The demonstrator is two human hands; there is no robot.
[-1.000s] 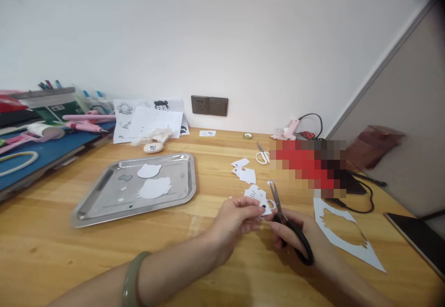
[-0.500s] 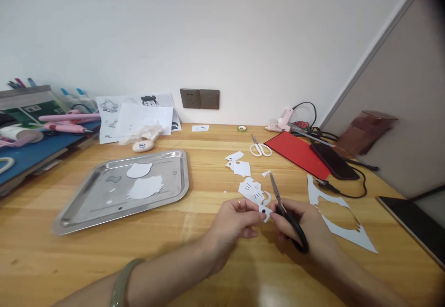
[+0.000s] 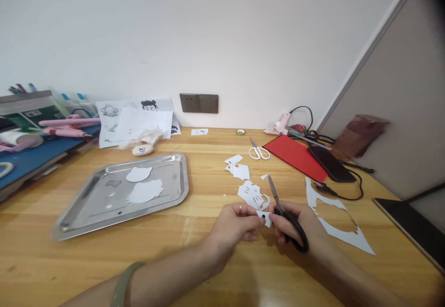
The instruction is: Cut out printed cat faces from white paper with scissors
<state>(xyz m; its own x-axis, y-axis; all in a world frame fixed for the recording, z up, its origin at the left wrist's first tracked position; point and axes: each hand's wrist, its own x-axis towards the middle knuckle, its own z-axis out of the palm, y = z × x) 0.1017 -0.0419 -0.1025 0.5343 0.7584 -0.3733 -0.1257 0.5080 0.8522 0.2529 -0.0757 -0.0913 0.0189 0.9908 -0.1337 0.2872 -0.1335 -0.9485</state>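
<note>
At lower centre-right, the dotted paper scrap (image 3: 267,219) is pinched by the left hand (image 3: 236,226); scissors (image 3: 279,205) are clasped in the right hand (image 3: 303,214). Tearing could be caused by uneven pulling.

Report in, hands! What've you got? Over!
Left hand pinching small white paper. Right hand at its edge, holding black-handled scissors. Cut paper pieces lying just beyond.

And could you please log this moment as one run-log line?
left hand: pinches dotted paper piece | right hand: holds black-handled scissors | metal tray: holds paper cut-outs
</note>
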